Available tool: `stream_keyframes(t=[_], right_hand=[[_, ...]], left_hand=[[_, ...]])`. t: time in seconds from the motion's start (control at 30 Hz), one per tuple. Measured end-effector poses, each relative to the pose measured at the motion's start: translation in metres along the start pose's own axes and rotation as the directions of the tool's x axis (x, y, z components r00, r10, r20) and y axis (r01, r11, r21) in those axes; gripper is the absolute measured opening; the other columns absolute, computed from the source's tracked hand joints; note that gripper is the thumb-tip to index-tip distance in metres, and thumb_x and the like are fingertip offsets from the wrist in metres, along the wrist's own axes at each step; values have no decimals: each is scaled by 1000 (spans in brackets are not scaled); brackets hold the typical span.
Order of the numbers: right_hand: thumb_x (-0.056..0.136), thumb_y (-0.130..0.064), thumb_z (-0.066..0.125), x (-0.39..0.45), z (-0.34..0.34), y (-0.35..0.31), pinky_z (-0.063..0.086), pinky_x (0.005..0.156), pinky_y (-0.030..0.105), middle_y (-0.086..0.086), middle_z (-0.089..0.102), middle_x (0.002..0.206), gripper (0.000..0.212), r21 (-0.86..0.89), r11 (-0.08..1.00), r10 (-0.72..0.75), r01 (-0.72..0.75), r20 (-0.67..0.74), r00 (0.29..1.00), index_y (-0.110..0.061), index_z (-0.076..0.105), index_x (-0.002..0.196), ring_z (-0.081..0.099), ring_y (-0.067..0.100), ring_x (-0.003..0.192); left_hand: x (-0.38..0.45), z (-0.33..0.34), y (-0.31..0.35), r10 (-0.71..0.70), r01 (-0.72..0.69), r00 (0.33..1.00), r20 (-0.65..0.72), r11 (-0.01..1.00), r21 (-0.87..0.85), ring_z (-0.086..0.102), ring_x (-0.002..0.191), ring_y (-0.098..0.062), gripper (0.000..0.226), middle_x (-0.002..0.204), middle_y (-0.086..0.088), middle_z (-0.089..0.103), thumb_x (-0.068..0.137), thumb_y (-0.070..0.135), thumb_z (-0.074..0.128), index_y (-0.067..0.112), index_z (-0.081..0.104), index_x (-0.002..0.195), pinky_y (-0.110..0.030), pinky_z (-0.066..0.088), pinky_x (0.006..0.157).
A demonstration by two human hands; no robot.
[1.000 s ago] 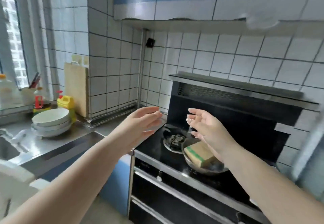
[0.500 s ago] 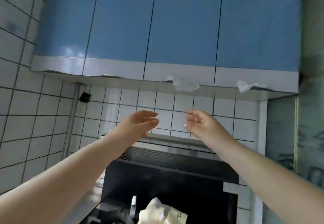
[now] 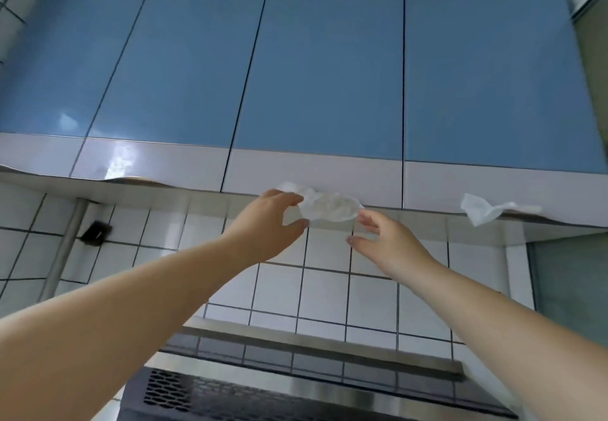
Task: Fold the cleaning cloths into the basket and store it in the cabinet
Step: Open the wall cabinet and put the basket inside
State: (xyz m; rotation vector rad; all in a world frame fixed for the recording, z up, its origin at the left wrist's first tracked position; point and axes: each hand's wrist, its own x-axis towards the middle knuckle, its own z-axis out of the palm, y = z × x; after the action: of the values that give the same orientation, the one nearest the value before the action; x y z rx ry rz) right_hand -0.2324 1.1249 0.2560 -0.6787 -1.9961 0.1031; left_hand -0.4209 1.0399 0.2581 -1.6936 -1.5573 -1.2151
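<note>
A crumpled white cloth hangs from the lower edge of the blue wall cabinet, whose doors are closed. My left hand reaches up to the cloth's left end, fingers over it and thumb under it, touching it. Just right of and below the cloth, my right hand is raised with its fingers spread and relaxed, holding nothing. A second white cloth is tucked under the cabinet edge farther right. No basket is in view.
White tiled wall runs below the cabinet. The range hood top with its perforated grille lies under my arms. A vertical pipe and a small black fitting sit at the left.
The view tilted upward from the stove to the wall cabinet. Both hands rose, and the left hand reached the hanging white cloth.
</note>
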Motion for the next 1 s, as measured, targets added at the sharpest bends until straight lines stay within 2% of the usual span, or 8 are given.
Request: stream_keyframes(t=[0.07, 0.13, 0.2, 0.3, 0.53, 0.73, 1.0], right_hand=[[86, -25, 64, 19, 9, 3, 35, 94, 20, -3, 51, 134, 51, -88, 994, -65, 61, -40, 997, -19, 48, 134, 47, 14, 126], [85, -19, 63, 39, 15, 1, 35, 86, 19, 0, 54, 130, 42, -167, 979, -126, 113, -67, 990, -18, 55, 126, 50, 18, 121], [86, -21, 62, 58, 23, 1, 35, 93, 23, 3, 51, 134, 43, -276, 951, -165, 138, -77, 983, -12, 54, 127, 46, 21, 125], [90, -27, 58, 81, 33, 4, 26, 108, 27, 2, 41, 145, 53, -415, 896, -213, 157, -93, 973, -13, 44, 139, 36, 20, 133], [91, -32, 53, 100, 48, 4, 31, 102, 31, 1, 47, 135, 49, -567, 811, -257, 145, -123, 959, -20, 45, 139, 39, 21, 126], [92, -34, 53, 104, 55, 4, 32, 101, 32, 1, 49, 132, 47, -606, 788, -248, 110, -148, 957, -22, 48, 136, 41, 23, 124], [93, -23, 51, 91, 56, 10, 29, 106, 31, -1, 46, 139, 46, -558, 812, -289, 170, -132, 948, -19, 45, 139, 39, 21, 128]], left_hand=[[20, 12, -6, 55, -55, 998, 8, 991, 126, 43, 127, -20, 55, 143, 1, 39, 91, 39, 54, 24, 39, 141, -35, 36, 105], [40, 24, -14, 141, -136, 990, 5, 951, 278, 35, 133, -22, 58, 146, 1, 34, 92, 40, 51, 23, 33, 144, -38, 29, 111], [56, 37, -21, 215, -195, 977, -9, 900, 389, 30, 137, -22, 59, 149, 0, 30, 92, 41, 48, 22, 30, 145, -40, 19, 115], [74, 53, -32, 258, -217, 966, -23, 853, 475, 29, 137, -22, 57, 147, 2, 30, 93, 44, 45, 24, 30, 145, -44, 11, 117], [90, 61, -47, 354, -289, 935, -15, 789, 543, 39, 128, -24, 49, 136, 0, 41, 94, 43, 43, 26, 40, 139, -44, 13, 116], [105, 65, -38, 248, -211, 969, -18, 858, 468, 49, 115, -24, 37, 123, -2, 50, 92, 43, 44, 22, 53, 122, -38, 30, 103], [111, 65, -34, 192, -133, 979, -69, 858, 496, 52, 112, -22, 33, 121, -2, 53, 96, 39, 41, 23, 53, 123, -35, 32, 94]])
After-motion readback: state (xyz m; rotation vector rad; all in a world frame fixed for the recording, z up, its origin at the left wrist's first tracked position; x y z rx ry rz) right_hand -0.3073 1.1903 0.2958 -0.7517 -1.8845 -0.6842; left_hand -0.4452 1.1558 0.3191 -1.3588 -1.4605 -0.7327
